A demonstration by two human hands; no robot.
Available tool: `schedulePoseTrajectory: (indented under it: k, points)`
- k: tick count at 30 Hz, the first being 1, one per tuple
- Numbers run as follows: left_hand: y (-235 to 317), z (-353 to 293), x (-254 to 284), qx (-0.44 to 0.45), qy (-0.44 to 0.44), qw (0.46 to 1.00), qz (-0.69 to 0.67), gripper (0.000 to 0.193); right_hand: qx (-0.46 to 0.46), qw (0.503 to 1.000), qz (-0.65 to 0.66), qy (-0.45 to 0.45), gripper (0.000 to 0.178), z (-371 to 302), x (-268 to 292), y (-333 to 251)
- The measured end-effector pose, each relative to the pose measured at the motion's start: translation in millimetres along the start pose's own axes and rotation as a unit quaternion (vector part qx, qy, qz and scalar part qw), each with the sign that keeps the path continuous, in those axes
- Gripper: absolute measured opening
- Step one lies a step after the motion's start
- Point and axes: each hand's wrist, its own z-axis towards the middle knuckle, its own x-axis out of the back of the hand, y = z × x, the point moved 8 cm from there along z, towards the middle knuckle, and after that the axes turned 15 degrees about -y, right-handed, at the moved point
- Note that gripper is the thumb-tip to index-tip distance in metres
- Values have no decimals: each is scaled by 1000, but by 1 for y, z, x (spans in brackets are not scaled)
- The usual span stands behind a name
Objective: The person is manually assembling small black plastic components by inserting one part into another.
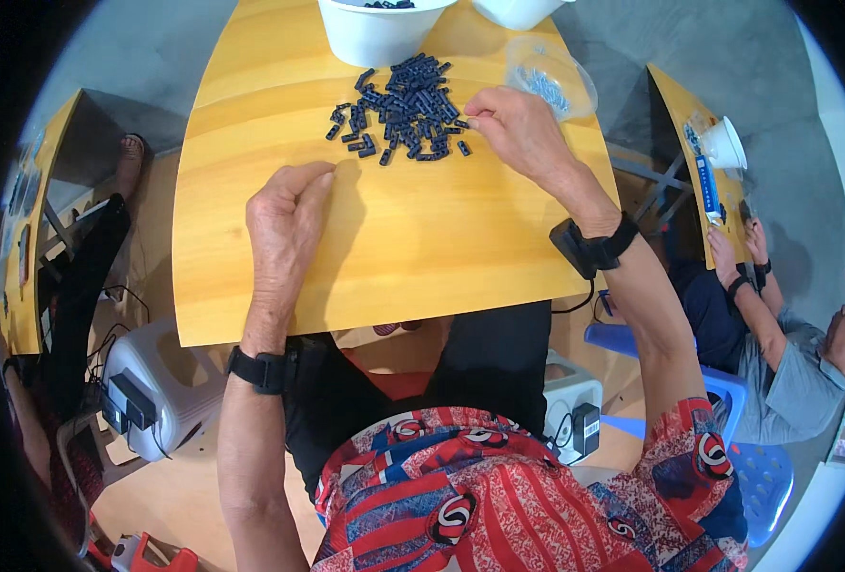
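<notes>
A loose pile of small black plastic parts [408,105] lies toward the far side of the yellow wooden table [394,248]. At the right edge of this pile is my right hand [522,133]. Its thumb and forefinger are pinched together at one small black part. Nearer to me and left of the pile, my left hand [289,205] hovers over the tabletop with its fingers curled and the fingertips pressed together. Whatever those fingers hold, if anything, is hidden. A clear plastic tray [584,91] of small silvery screws [544,88] sits just beyond my right hand.
A white tub [384,36] with black parts inside stands behind the pile; a second white container [518,10] is to its right. Wristbands with boxes circle both my wrists, and a cable hangs from the right one [596,246]. Another person [789,362] works at a table on the right.
</notes>
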Motion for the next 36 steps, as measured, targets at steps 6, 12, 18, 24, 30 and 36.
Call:
schedulePoseTrajectory:
  k: [6, 12, 18, 24, 30, 36]
  points:
    - [-9, -1, 2, -1, 2, 1000, -18, 12, 47, 999, 21, -11, 12, 17, -9, -32]
    - [-9, 1, 1, 3, 10, 1000, 2, 11, 55, 998, -15, -35, 10, 26, -28, -36]
    - [-6, -1, 1, 18, 0, 1000, 6, 13, 39, 998, -26, -42, 8, 28, -33, -32]
    - [-5, 0, 1, -1, -3, 1000, 19, 13, 46, 998, -9, -43, 7, 29, -31, -37]
    - [-7, 0, 1, -6, 12, 1000, -8, 10, 42, 998, 4, -52, 7, 33, -32, -38]
    - [-15, 0, -1, 26, 3, 998, -54, 11, -3, 986, 167, -2, 9, 18, -4, -26]
